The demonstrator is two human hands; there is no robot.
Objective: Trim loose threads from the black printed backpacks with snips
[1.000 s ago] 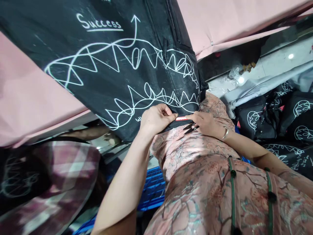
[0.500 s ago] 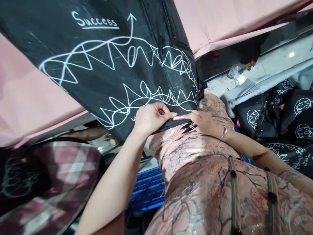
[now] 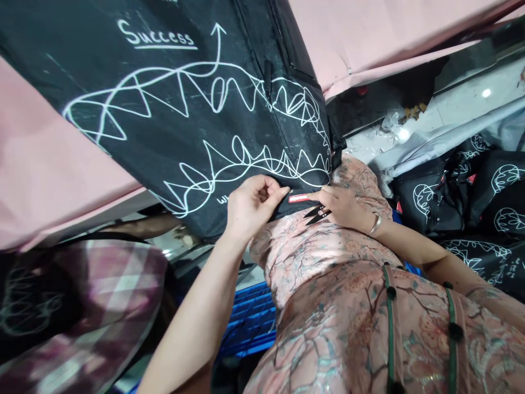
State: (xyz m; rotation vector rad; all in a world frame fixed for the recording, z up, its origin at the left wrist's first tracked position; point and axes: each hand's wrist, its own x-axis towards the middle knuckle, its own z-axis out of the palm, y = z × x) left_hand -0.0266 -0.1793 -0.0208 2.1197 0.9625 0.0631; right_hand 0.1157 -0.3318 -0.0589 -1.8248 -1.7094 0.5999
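Note:
A black backpack [image 3: 159, 158] with white scribbled lines and the word "Success" lies in front of me, its near edge against my lap. On that edge is a small red label [image 3: 298, 197] with white lettering. My left hand [image 3: 252, 208] is closed in a pinch just left of the label; whatever its fingertips hold is too small to make out. At the label's right end, my right hand [image 3: 342, 207] touches the bag with its fingertips. Black thread snips [image 3: 315, 214] are held in that same hand, blades pointing left.
Pink cloth [image 3: 369, 33] covers the table under the backpack. Several black bags [image 3: 429, 197] with white scribbles are heaped at the right. Beside me at left is a person in a checked garment [image 3: 118, 284]. A blue crate [image 3: 250, 312] stands below.
My left hand has shifted slightly left, away from the label, still pinched. My right hand stays at the label with the thread snips. The backpack has barely moved.

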